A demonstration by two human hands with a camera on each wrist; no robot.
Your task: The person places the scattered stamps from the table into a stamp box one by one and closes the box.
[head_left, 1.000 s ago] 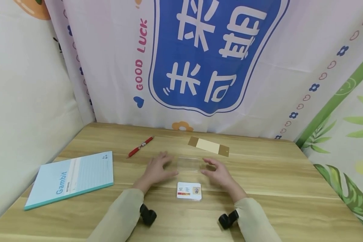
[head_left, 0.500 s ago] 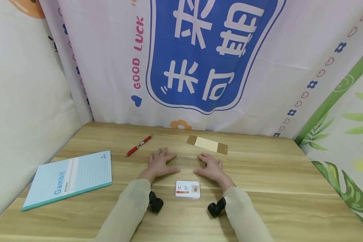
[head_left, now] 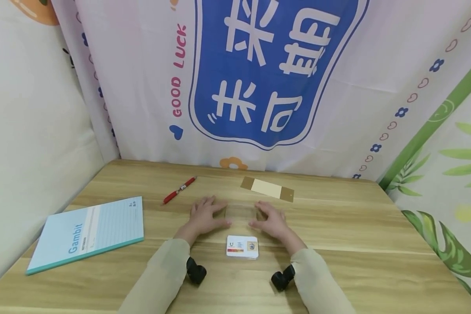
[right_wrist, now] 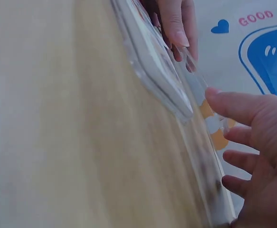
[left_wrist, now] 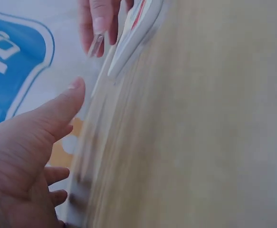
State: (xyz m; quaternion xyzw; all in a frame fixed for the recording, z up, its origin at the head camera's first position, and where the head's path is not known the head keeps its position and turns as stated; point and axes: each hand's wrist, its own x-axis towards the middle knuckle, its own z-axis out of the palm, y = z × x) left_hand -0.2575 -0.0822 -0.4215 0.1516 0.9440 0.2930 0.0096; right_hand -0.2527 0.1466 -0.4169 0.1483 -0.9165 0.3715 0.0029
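Note:
A clear, rectangular plastic lid spans the space between both hands, hard to make out against the wood. My left hand holds its left side, thumb at the near corner and fingers at the far one. On the right side my right hand grips it likewise. Nearer the body lies a printed white card stack with rounded corners; clear plastic shows around its edge in the right wrist view. That view also catches the lid's transparent edge by the left fingertips.
On the wooden table, a light blue notebook lies at left. A red pen and a brown-and-cream card strip lie beyond the hands. A printed curtain hangs at the back.
Both hands have closed in on the lid's short sides. Since half a second ago the fingers have become more arched, and the lid seems slightly raised. The card stack stays put.

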